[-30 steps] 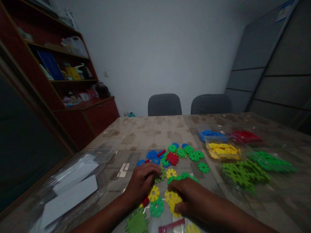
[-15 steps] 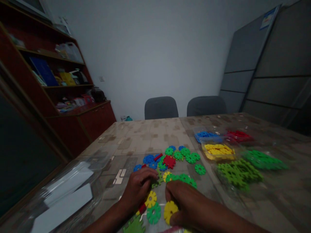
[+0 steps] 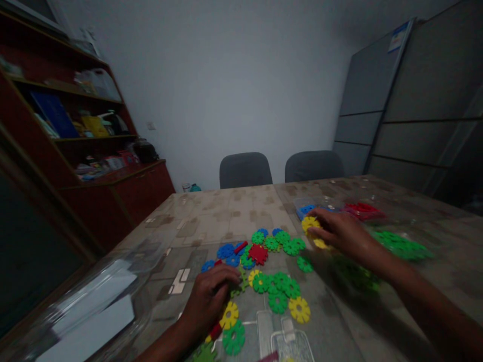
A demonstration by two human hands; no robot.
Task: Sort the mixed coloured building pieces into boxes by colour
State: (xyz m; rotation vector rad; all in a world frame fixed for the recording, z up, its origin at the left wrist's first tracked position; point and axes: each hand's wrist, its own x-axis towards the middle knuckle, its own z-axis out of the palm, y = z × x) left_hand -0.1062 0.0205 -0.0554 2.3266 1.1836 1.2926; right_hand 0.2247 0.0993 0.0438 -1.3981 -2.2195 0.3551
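Observation:
Loose plastic gear-shaped discs in green (image 3: 278,286), yellow (image 3: 299,309), blue (image 3: 226,251) and red (image 3: 258,253) lie scattered on the patterned table (image 3: 226,211). My left hand (image 3: 210,299) rests on the table with curled fingers pressed on an olive-green piece (image 3: 240,285), beside a yellow disc (image 3: 229,315). My right hand (image 3: 339,232) reaches out to the right and pinches a yellow disc (image 3: 310,223) over the clear tub of yellow discs (image 3: 322,244), most of which is hidden behind the hand.
Clear tubs hold blue (image 3: 306,208), red (image 3: 362,210) and green (image 3: 400,245) discs at the right. A clear plastic lid with white cards (image 3: 90,311) lies at the left. Two grey chairs (image 3: 245,170) stand beyond the table. A red shelf unit (image 3: 75,151) fills the left wall.
My right hand lifted a yellow disc from the near pile and carried it away to the right, over the tub of yellow discs. My left hand stayed on the table.

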